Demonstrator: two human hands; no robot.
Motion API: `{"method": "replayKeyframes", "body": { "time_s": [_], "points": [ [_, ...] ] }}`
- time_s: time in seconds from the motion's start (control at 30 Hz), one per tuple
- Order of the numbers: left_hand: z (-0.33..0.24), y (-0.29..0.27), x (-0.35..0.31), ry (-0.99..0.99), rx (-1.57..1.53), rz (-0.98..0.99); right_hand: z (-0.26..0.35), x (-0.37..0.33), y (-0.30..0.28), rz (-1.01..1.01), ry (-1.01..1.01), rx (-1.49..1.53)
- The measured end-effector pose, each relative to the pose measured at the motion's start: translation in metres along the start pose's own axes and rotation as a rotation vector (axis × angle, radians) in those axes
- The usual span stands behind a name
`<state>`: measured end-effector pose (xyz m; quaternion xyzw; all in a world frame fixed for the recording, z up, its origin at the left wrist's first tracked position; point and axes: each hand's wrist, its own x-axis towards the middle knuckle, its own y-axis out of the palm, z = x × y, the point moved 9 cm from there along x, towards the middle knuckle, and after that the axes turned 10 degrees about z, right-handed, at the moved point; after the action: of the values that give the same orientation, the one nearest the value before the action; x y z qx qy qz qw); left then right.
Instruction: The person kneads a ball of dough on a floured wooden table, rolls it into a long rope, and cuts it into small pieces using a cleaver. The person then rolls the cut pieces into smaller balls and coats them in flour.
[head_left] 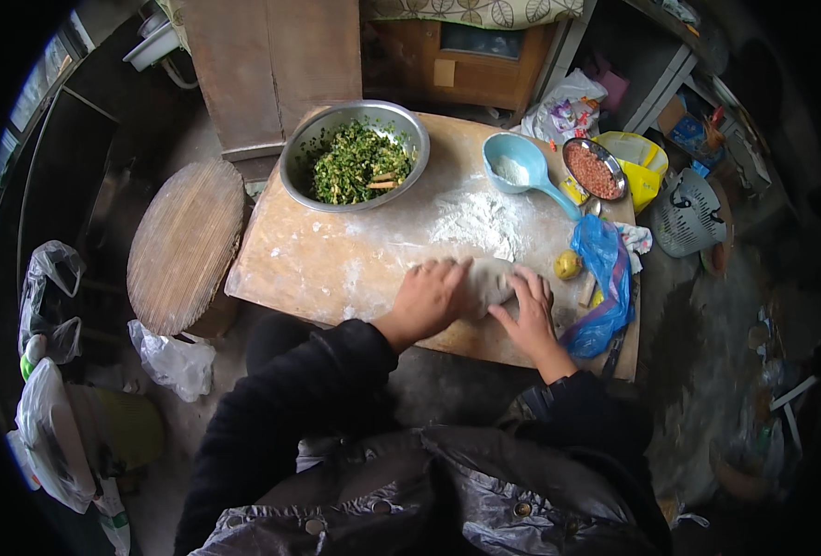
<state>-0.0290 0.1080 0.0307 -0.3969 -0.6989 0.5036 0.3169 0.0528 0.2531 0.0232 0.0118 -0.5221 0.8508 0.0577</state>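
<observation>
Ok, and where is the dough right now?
In the head view, the dough sits just right of centre on the wooden board, between the left hand and right hand, with white flour beyond it.

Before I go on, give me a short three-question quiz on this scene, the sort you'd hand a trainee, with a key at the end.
1. Which holds the chopped greens: (a) grey basket, (b) steel bowl, or (c) yellow bag?
2. True or false: the left hand and the right hand both touch the dough.
3. Which hand is nearer the blue bag?

Key:
1. (b), the steel bowl.
2. True.
3. The right hand.
</observation>
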Motion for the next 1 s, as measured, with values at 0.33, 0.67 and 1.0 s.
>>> {"method": "replayKeyframes", "body": {
  "time_s": [0.33,0.67,1.0],
  "points": [
    [-0.005,0.021,0.001,-0.026,0.093,-0.031,0.016,-0.001,0.048,-0.013,-0.110,-0.153],
    [0.044,0.037,0.046,-0.233,-0.078,0.222,-0.008,0.065,0.052,0.163,0.096,-0.165],
    [-0.060,0.038,-0.028,0.172,0.226,-0.084,0.010,-0.057,0.033,0.284,-0.059,-0.250]
  ]
}}
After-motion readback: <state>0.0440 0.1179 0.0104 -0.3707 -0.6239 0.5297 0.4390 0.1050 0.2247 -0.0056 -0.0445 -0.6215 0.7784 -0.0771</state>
